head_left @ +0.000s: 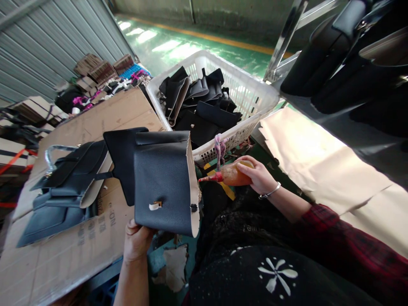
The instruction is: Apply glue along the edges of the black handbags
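My left hand (139,240) grips the lower edge of a black leather bag piece (162,178) and holds it up in front of me. The piece has a gold-coloured clasp with a white bit on it, and its pale raw edge faces right. A dark flap sticks out on its left side. In my right hand (259,176) is a squeeze bottle (237,174) with amber contents and a red nozzle. The nozzle tip points left, close to the bag piece's raw edge; whether it touches I cannot tell.
Left of me, flattened cardboard (105,242) covers a table and carries black bag parts (70,182). Beyond my hands stands a white plastic basket (255,95) of black leather pieces. Black bags (331,72) hang or rest on a metal rack (283,42) at right, above brown paper sheeting (328,157).
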Demonstrator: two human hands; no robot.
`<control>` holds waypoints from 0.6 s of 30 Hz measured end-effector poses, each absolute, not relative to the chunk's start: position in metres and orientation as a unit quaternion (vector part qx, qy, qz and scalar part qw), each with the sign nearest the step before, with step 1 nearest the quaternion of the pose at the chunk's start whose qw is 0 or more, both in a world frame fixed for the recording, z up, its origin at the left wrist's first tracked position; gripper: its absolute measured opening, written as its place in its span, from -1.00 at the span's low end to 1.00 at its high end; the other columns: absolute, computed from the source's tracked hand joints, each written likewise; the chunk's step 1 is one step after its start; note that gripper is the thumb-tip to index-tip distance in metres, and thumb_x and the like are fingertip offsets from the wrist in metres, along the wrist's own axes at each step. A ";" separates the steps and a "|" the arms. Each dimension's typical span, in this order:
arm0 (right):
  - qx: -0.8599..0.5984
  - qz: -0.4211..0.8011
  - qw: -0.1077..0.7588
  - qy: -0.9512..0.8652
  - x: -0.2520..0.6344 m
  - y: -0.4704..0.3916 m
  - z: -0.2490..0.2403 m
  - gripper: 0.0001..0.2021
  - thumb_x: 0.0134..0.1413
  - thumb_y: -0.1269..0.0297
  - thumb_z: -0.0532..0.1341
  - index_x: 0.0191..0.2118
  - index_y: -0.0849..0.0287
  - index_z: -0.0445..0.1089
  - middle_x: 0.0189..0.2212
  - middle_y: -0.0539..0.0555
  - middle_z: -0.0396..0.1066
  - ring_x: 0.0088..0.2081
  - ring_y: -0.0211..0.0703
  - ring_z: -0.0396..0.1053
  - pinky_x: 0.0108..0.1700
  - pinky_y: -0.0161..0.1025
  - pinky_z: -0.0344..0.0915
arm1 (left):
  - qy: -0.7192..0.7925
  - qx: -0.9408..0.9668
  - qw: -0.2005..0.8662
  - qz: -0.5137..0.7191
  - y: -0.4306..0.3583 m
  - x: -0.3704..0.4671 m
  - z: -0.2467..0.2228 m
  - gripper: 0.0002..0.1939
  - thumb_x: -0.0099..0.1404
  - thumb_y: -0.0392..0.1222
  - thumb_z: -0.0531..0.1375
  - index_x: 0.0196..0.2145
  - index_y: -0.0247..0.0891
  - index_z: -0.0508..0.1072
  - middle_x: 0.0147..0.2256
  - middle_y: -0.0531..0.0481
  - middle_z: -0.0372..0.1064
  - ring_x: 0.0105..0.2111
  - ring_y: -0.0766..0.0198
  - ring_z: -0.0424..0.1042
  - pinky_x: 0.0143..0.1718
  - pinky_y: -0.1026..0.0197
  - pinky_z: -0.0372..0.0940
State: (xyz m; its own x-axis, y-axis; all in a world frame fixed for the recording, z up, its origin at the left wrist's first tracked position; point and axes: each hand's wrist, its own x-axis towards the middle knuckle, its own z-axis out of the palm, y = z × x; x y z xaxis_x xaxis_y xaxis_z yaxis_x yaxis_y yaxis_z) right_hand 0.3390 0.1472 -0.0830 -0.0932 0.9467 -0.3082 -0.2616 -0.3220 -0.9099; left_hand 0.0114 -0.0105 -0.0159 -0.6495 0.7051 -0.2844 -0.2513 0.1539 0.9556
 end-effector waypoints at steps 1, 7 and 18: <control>-0.485 0.655 0.467 -0.343 0.337 0.147 -0.082 -0.58 -0.33 -0.03 0.47 -0.38 0.13 0.42 -0.44 -0.03 0.40 -0.39 -0.18 0.31 -0.32 -0.24 0.21 | 0.657 0.171 0.379 0.629 -0.011 0.012 -0.016 -0.77 -0.42 -0.46 0.32 -0.82 -0.26 0.33 -0.74 0.16 0.29 -0.74 0.39 0.25 -0.66 0.31 0.30; -0.493 0.678 0.436 -0.329 0.328 0.140 -0.088 -0.55 -0.38 -0.03 0.49 -0.39 0.14 0.41 -0.48 -0.04 0.39 -0.40 -0.18 0.31 -0.33 -0.24 0.21 | 0.664 0.163 0.366 0.631 -0.011 0.012 -0.020 -0.80 -0.44 -0.46 0.31 -0.78 -0.23 0.42 -0.68 0.13 0.37 -0.69 0.37 0.31 -0.62 0.30 0.33; -0.471 0.754 0.356 -0.287 0.334 0.092 -0.078 -0.52 -0.37 -0.03 0.51 -0.37 0.16 0.41 -0.46 -0.02 0.42 -0.41 -0.19 0.35 -0.32 -0.24 0.24 | 0.666 0.186 0.373 0.619 -0.009 0.020 -0.012 -0.79 -0.44 -0.43 0.31 -0.84 -0.25 0.34 -0.72 0.12 0.31 -0.70 0.41 0.22 -0.62 0.30 0.29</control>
